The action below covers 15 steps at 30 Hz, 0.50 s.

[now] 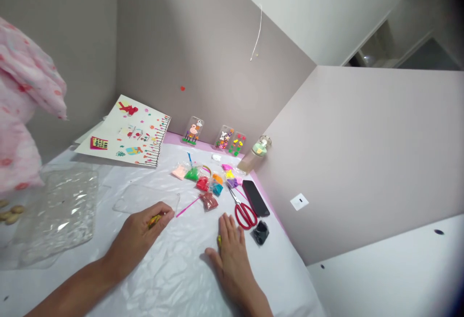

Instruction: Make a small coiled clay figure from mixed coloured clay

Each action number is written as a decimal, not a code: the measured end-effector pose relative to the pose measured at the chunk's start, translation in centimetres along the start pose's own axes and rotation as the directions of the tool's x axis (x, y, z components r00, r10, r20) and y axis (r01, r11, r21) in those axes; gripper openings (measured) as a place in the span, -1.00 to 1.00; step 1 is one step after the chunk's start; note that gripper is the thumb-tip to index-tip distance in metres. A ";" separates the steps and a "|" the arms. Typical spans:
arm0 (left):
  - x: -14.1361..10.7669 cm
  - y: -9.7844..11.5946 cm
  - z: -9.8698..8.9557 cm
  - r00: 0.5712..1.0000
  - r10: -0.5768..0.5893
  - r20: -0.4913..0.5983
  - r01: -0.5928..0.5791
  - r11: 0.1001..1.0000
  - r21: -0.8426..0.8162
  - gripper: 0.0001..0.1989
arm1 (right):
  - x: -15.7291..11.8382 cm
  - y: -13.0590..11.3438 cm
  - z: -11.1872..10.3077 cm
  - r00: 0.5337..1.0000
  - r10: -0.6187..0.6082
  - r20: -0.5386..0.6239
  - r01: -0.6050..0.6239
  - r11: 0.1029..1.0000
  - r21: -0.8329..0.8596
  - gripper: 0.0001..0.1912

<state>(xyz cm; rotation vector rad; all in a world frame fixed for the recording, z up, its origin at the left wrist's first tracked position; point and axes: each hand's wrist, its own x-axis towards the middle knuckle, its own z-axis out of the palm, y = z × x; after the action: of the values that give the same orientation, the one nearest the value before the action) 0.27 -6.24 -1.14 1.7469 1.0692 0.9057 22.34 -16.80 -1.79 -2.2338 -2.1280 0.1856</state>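
Note:
My left hand (154,223) is closed around a yellow clay packet (155,220), mostly hidden by the fingers. Beside that hand lies a clear phone case (139,199), flat on the white sheet. My right hand (230,249) rests palm down with its fingers stretched out. A small bit of yellow clay (219,240) peeks out at its index-finger side; the rest is under the hand. Just beyond the right fingertips are red-handled scissors (245,214) and a black clay packet (260,233). A pink modelling stick (188,206) lies between the hands, touching a brown clay packet (209,201).
Several coloured clay packets (202,182) lie mid-table. A black phone (255,198) and a bottle (253,156) stand or lie by the right wall. Decorated phone cases (193,131) lean at the back, near a drawing book (126,131). Clear plastic (68,206) covers the left; pink cloth (25,99) hangs above.

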 end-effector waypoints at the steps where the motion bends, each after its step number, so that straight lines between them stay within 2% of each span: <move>1: 0.0 0.0 0.0 1.000 0.003 0.006 -0.003 1.000 -0.004 -0.61 | 0.0 -0.1 0.0 0.999 -0.036 0.012 0.036 0.999 0.007 -0.14; 4: 0.0 0.0 0.0 1.000 0.014 0.028 -0.013 1.000 -0.017 -0.62 | -0.1 -0.8 0.4 0.949 -0.314 0.030 0.311 0.948 0.066 -0.04; 5: 0.0 0.0 0.0 1.000 0.012 0.025 -0.012 1.000 -0.017 -0.62 | -0.1 -0.8 0.3 0.940 -0.341 0.025 0.338 0.938 0.071 -0.05; 6: 0.0 0.0 0.0 1.000 0.008 0.016 -0.008 1.000 -0.015 -0.62 | 0.0 -0.6 0.2 0.955 -0.295 0.022 0.294 0.954 0.060 -0.07; 8: 0.0 -0.1 0.0 1.000 -0.004 -0.007 0.004 1.000 -0.010 -0.62 | 0.3 0.1 -0.1 0.997 -0.073 0.018 0.073 0.997 0.017 -0.12; 9: 0.0 -0.2 0.0 1.000 -0.007 -0.013 0.007 1.000 -0.008 -0.62 | 0.4 0.3 -0.3 1.000 0.010 0.025 -0.010 1.000 0.003 -0.14; 10: 0.0 -0.2 0.1 1.000 -0.007 -0.011 0.007 1.000 -0.009 -0.62 | 0.4 0.3 -0.3 0.999 0.040 0.035 -0.040 0.999 0.001 -0.13; 11: -0.1 -0.2 0.1 1.000 -0.003 -0.003 0.003 1.000 -0.011 -0.62 | 0.3 0.0 -0.1 0.998 0.008 0.059 -0.009 1.000 0.013 -0.09; 12: -0.1 -0.2 0.2 1.000 0.002 0.008 -0.002 1.000 -0.014 -0.62 | 0.2 -0.4 0.1 0.994 -0.083 0.076 0.080 0.996 0.043 -0.03; 14: 0.0 -0.2 0.2 1.000 0.007 0.022 -0.007 1.000 -0.016 -0.62 | 0.0 -1.3 0.8 0.959 -0.277 0.060 0.270 0.957 0.110 0.03; 15: 0.0 -0.2 0.2 1.000 0.005 0.022 -0.004 1.000 -0.014 -0.62 | -0.1 -1.3 1.1 0.949 -0.313 0.044 0.306 0.943 0.127 0.02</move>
<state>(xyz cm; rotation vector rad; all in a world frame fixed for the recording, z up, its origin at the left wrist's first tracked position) 0.41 -6.25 -1.45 1.7447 1.0428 0.8925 20.92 -16.85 -2.69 -1.8216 -2.3941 0.3613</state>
